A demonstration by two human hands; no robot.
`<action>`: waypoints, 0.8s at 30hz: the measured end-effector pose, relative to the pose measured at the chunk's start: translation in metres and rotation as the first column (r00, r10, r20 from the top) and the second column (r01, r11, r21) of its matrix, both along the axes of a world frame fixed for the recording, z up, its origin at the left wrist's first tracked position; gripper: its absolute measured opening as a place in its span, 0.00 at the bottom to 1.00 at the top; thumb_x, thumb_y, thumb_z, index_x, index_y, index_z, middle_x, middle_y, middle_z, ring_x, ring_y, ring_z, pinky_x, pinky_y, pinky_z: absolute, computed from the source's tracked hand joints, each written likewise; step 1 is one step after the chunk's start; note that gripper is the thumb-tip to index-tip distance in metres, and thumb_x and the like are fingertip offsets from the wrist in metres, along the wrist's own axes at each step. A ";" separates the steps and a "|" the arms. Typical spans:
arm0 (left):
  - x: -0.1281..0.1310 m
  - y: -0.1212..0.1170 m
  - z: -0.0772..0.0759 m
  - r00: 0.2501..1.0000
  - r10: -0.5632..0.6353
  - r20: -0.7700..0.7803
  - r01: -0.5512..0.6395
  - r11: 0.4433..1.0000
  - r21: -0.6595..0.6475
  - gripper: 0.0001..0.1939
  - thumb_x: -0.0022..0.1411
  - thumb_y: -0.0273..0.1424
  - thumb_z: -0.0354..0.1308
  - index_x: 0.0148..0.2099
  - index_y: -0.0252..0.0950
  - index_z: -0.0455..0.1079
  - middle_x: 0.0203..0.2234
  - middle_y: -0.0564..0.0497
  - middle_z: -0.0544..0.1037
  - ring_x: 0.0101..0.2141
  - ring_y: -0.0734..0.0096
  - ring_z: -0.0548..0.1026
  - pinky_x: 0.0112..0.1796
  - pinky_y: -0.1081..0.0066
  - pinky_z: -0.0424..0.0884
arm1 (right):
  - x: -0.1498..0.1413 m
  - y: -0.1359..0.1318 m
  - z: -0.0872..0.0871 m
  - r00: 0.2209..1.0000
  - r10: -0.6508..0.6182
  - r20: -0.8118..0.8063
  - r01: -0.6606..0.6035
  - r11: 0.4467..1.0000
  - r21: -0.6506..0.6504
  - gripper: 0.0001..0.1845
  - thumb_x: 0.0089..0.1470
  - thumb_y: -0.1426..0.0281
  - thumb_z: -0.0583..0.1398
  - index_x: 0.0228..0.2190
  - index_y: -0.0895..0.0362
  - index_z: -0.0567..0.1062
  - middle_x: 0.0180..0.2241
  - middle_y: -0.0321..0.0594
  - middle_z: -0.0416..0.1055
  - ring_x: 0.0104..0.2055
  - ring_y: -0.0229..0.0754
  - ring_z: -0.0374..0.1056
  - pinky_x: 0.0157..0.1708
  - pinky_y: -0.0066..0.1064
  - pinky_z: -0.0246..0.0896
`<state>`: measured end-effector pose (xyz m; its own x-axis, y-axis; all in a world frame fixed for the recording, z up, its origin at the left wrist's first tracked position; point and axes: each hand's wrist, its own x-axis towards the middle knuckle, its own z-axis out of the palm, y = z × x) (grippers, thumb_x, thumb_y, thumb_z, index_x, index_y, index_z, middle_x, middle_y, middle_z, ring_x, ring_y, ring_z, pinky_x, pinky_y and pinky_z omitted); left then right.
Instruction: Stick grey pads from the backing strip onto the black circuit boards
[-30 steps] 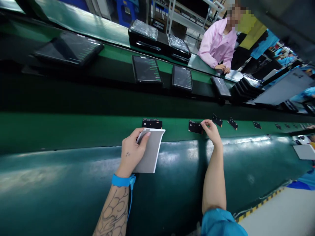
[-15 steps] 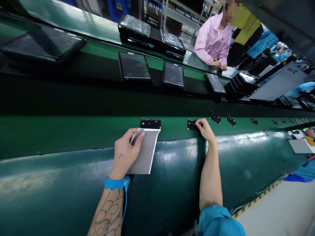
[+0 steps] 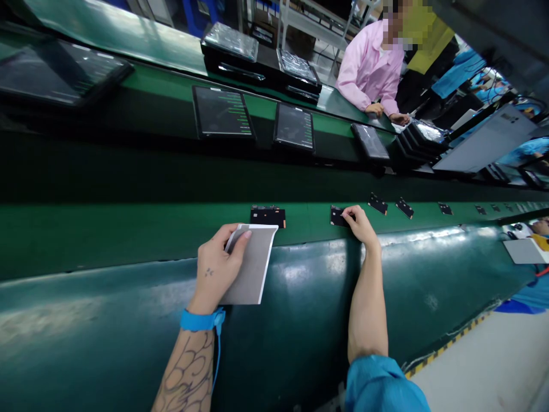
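My left hand [image 3: 218,266] grips a thin stack of grey sheets [image 3: 251,269] with white edges, thumb on top. Just beyond the stack's far edge, a black circuit board [image 3: 268,217] lies on the green conveyor belt [image 3: 128,232]. Farther right, my right hand [image 3: 360,225] is closed in a pinch at the right end of a second black circuit board [image 3: 337,216]. Its fingertips cover that end, so whatever is between them is hidden. A blue wrist strap [image 3: 197,320] with a cord circles my left wrist.
More circuit boards [image 3: 378,203] lie along the belt to the right. Black tablet-like units [image 3: 223,113] sit on a raised line beyond, with wrapped units [image 3: 231,43] behind. A person in pink [image 3: 366,68] works across the line. A green ledge [image 3: 107,326] runs along the near side.
The circuit boards have shifted slightly right, and my right hand has moved a little with its board. Units on the far line appear farther left. The co-worker's hands have moved apart.
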<state>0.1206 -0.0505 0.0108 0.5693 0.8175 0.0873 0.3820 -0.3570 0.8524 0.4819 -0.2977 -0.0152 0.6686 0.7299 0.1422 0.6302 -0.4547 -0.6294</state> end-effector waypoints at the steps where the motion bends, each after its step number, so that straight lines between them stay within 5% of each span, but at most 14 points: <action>1: 0.000 0.000 0.000 1.000 -0.001 -0.003 0.001 1.000 0.000 0.20 0.72 0.49 0.58 0.51 0.39 0.79 0.37 0.46 0.85 0.36 0.56 0.80 0.36 0.65 0.70 | 0.001 0.000 -0.001 1.000 -0.004 0.004 0.004 1.000 -0.003 0.15 0.68 0.54 0.58 0.38 0.51 0.76 0.43 0.46 0.75 0.48 0.54 0.68 0.57 0.51 0.62; 17: -0.002 0.001 -0.007 1.000 -0.007 -0.016 0.007 1.000 -0.004 0.20 0.72 0.49 0.59 0.52 0.39 0.79 0.38 0.47 0.85 0.37 0.57 0.81 0.38 0.64 0.72 | 0.005 0.006 -0.016 0.966 -0.253 -0.046 0.257 0.952 0.163 0.15 0.61 0.55 0.61 0.43 0.51 0.72 0.36 0.39 0.74 0.39 0.47 0.69 0.45 0.39 0.66; 24: -0.001 0.000 -0.004 1.000 -0.021 -0.020 0.021 1.000 0.011 0.20 0.73 0.49 0.58 0.52 0.39 0.78 0.38 0.46 0.86 0.36 0.57 0.81 0.37 0.65 0.73 | 0.013 0.005 -0.019 0.954 -0.298 -0.021 0.298 0.947 0.120 0.14 0.57 0.55 0.63 0.39 0.52 0.76 0.36 0.40 0.74 0.39 0.47 0.68 0.44 0.38 0.64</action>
<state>0.1192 -0.0502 0.0067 0.5881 0.8043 0.0852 0.3909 -0.3749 0.8406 0.4944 -0.2925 -0.0342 0.8535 0.4746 0.2150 0.4760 -0.5424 -0.6923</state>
